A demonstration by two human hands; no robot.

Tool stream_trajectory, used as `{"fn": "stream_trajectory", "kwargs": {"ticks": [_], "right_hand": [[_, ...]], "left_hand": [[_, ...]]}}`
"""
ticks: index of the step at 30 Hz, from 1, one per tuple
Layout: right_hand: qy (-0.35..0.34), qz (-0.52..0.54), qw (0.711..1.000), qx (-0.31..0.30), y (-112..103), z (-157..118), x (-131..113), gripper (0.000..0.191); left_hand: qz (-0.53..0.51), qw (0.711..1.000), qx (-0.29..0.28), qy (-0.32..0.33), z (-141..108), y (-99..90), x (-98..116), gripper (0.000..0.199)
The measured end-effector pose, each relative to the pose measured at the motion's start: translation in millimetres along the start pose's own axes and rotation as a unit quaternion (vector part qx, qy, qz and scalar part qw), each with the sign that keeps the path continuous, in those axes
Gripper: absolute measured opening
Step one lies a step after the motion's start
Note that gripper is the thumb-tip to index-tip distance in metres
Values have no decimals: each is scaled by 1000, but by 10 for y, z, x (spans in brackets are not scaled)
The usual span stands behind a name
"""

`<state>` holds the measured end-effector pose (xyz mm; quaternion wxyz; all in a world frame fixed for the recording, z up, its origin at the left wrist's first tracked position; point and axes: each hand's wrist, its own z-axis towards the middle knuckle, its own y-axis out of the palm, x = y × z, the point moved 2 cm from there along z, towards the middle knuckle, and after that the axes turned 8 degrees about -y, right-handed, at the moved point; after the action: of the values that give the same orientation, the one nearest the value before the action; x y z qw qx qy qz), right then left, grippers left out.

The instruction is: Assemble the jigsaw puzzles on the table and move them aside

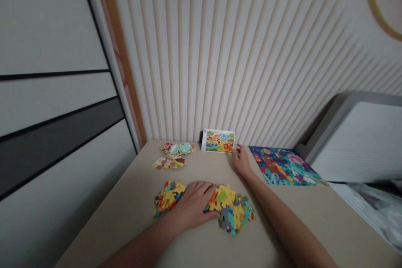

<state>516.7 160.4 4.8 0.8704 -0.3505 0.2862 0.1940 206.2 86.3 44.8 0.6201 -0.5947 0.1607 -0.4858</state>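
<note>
Two hands (194,205) among four jigsaw-piece piles (230,211).

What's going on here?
One person is at a table sorting through nothing held yet: both hands are empty. The left hand lies between two piles of jigsaw pieces, its fingertips at the edge of the right pile, with the left pile beside it. The right hand rests by an upright picture card. Smaller piles sit farther back; a colourful printed sheet lies to the right.
</note>
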Motion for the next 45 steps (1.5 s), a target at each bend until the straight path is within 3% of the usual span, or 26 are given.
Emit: {"fn": "stream_trajectory", "kwargs": {"ticks": [4, 6, 8, 11, 15, 17, 20, 22, 26, 30, 34, 40, 45], "right_hand": [[0, 78, 995, -69, -325, -505, -322, 50], [-25, 105, 982, -153, -564, -705, -531, 47], [-40, 123, 951, -282, -819, -840, -702, 44], [-39, 107, 893, -436, -1155, -935, -798, 65], [-26, 98, 860, -501, -1323, -960, -738, 91], [-34, 103, 863, -493, -1302, -963, -728, 87], [-54, 98, 878, -465, -1244, -960, -767, 62], [-59, 93, 889, -446, -1222, -948, -801, 47], [-63, 113, 900, -416, -1231, -909, -834, 35], [3, 178, 896, -406, -1227, -894, -787, 32], [79, 206, 900, -377, -1167, -908, -716, 30], [71, 175, 941, -282, -1126, -859, -667, 29], [80, 115, 974, -176, -1197, -757, -586, 37]], "left_hand": [[5, 1000, 13, 7, -2, 26, -10, 71], [1, 1000, 21, 7, -5, 22, -2, 68], [-2, 1000, 27, 1, -8, 3, 13, 65], [-1, 1000, 27, -11, -11, -46, 40, 58], [-1, 1000, 26, -15, -12, -103, 63, 65], [-1, 1000, 15, -1, -14, -101, 76, 79], [6, 999, -16, 29, -19, -60, 108, 89], [11, 999, -31, 43, -22, -27, 132, 85], [16, 998, -30, 50, -23, -6, 148, 65], [6, 998, -19, 56, -26, -52, 141, 49], [-1, 998, -17, 64, -25, -111, 165, 46], [-14, 998, -7, 59, -24, -132, 211, 30], [-12, 998, -20, 54, -27, -92, 185, 51]]}}
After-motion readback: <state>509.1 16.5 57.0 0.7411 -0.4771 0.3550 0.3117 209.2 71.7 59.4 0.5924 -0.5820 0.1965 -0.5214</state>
